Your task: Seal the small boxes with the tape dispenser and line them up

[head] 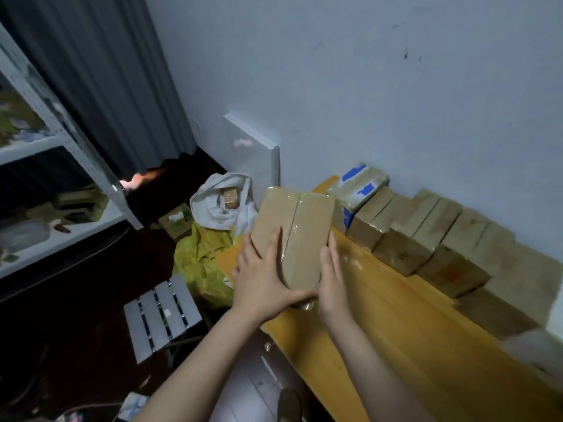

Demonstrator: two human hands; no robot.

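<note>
A small brown cardboard box (pixel 300 226), its top seam covered with clear tape, is held above the left end of the yellow wooden table (pixel 396 324). My left hand (pixel 262 278) lies on its near top face with fingers spread and thumb under the near edge. My right hand (pixel 332 278) presses flat against its right side. Several sealed brown boxes (pixel 426 236) stand in a row along the wall to the right. No tape dispenser is in view.
A box with blue tape (pixel 359 185) sits at the row's far end. Left of the table lie a white bag (pixel 222 202), a yellow bag (pixel 204 257) and a slatted grey stool (pixel 161 312). A white metal shelf (pixel 61 166) stands at far left.
</note>
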